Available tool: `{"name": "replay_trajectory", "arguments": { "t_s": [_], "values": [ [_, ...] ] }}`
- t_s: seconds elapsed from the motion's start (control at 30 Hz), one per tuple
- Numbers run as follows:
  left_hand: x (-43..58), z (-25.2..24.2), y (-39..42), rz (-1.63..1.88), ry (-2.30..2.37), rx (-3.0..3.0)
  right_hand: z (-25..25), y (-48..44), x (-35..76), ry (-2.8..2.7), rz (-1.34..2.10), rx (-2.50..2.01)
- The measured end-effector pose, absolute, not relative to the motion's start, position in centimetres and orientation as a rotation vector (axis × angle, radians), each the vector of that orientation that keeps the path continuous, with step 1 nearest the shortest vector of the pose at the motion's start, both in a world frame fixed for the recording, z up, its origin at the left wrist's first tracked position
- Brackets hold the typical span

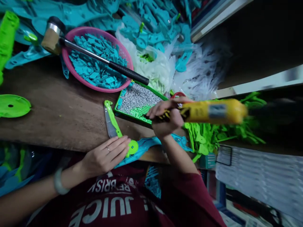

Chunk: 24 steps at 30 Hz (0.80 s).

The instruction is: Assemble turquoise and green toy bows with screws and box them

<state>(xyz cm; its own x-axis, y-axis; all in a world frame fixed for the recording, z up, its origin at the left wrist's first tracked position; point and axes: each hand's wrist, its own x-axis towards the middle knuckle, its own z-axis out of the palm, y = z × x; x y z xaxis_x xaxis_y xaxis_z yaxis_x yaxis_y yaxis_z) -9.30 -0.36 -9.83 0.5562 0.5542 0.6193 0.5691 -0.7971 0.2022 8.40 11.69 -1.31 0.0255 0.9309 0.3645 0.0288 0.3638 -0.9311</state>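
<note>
My left hand [106, 157], with a ring and a bangle, is closed over a green plastic arm [113, 121] with a greyish strip along its side; the thumb is hidden. Beside its fingertips a round green disc [133, 147] sits on a long blue plastic piece [149, 144] at the table's front edge. My right hand [167, 118] is wrapped around a yellow and black power screwdriver [210, 112], lying sideways and blurred by motion. The tool's tip points left, over a green tray [134, 117] of small silver screws [139, 97].
A pink basket [97, 86] full of blue pieces stands behind, with a mallet [94, 56] across it. Plastic bags [161, 67] lie beyond the tray. Green parts [208, 135] are heaped at right. Blue parts [75, 14] crowd the back. A green disc-shaped part [17, 105] lies left.
</note>
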Motion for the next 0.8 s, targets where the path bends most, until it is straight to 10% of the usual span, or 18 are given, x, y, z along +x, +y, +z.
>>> {"name": "replay_trajectory", "arguments": {
  "t_s": [0.8],
  "values": [
    [-8.6, -9.3, -1.0, -1.166, -1.055, -2.661, -2.7, 13.3, 7.0, -1.271, 0.875, -0.801]
  ]
}}
